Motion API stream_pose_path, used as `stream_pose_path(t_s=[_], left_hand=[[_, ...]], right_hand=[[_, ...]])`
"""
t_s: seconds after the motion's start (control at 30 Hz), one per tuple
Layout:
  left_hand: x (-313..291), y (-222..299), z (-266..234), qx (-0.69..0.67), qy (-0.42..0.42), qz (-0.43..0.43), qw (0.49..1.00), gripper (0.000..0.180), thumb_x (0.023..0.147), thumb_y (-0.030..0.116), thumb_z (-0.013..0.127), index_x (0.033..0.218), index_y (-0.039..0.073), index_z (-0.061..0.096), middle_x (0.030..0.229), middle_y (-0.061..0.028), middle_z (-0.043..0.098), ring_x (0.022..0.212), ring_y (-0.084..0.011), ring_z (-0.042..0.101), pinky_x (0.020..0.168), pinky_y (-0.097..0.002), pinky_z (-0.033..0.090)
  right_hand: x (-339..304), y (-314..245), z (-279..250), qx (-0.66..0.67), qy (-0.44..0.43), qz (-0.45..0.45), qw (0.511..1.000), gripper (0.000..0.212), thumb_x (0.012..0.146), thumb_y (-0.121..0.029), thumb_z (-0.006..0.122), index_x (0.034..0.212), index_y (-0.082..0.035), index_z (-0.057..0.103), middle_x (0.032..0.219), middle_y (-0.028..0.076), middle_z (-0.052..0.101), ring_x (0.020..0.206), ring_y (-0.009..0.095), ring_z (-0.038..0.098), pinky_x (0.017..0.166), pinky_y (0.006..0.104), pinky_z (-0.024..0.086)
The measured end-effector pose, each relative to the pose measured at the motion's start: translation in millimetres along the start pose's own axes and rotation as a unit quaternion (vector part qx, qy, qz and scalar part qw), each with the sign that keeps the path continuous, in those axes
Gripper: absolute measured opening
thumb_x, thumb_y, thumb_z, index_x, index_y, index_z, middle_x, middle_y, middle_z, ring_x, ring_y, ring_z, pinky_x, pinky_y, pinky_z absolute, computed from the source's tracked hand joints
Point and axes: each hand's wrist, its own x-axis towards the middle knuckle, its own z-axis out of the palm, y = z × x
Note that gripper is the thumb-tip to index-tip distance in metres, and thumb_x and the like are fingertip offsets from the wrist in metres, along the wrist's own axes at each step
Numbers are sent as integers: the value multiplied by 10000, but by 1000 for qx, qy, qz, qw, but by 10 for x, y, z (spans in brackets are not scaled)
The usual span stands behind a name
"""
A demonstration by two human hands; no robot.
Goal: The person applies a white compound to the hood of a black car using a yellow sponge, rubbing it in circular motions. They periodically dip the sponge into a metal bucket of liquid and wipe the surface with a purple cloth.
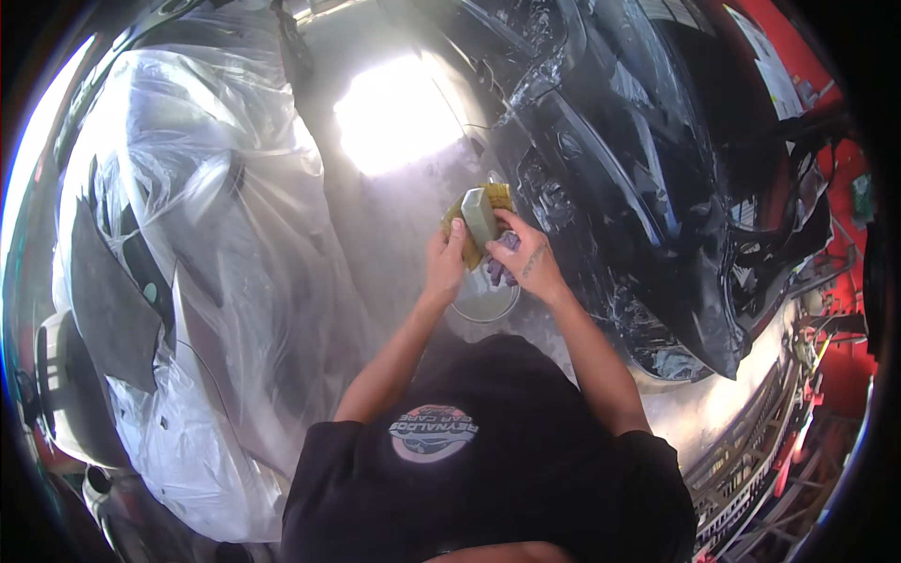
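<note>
Both hands hold a sheet of yellow-brown sandpaper (pixel 452 231) around a grey-green sanding block (pixel 478 214) in front of my body. My left hand (pixel 445 259) is closed on the sheet's left side, its thumb up against the block. On the other side, my right hand (pixel 526 251) grips the block and sheet with bent fingers. A crumpled purple item (pixel 500 273), perhaps a glove or cloth, shows below the block beside my right hand; I cannot tell whether the hand touches it. Below them is a round bucket (pixel 485 319), seen mostly by its rim.
A car under clear plastic sheeting (pixel 216 103) stands along the left. Close on the right is a dark car body (pixel 601 150) with torn plastic on it. Slatted metal racks (pixel 751 450) stand at the lower right, by a red wall (pixel 849 267). Bright light glares ahead.
</note>
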Motion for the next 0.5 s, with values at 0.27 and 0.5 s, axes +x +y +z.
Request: stream_pose_path(t_s=[0.27, 0.5], left_hand=[[-16, -135, 108, -136, 57, 41, 988, 465, 1202, 340, 456, 1390, -37, 654, 1231, -110, 734, 1072, -174, 681, 943, -353, 554], [124, -292, -19, -129, 69, 50, 988, 416, 1153, 261, 568, 1418, -54, 618, 1270, -122, 713, 1106, -185, 684, 978, -357, 565]], right_hand=[[-34, -8, -29, 1, 37, 19, 999, 613, 950, -170, 767, 1501, 39, 599, 895, 154, 786, 694, 218, 747, 733, 376, 592], [66, 74, 5, -57, 89, -4, 994, 600, 890, -168, 846, 1435, -2, 658, 1183, 198, 778, 1031, 314, 774, 930, 413, 587]])
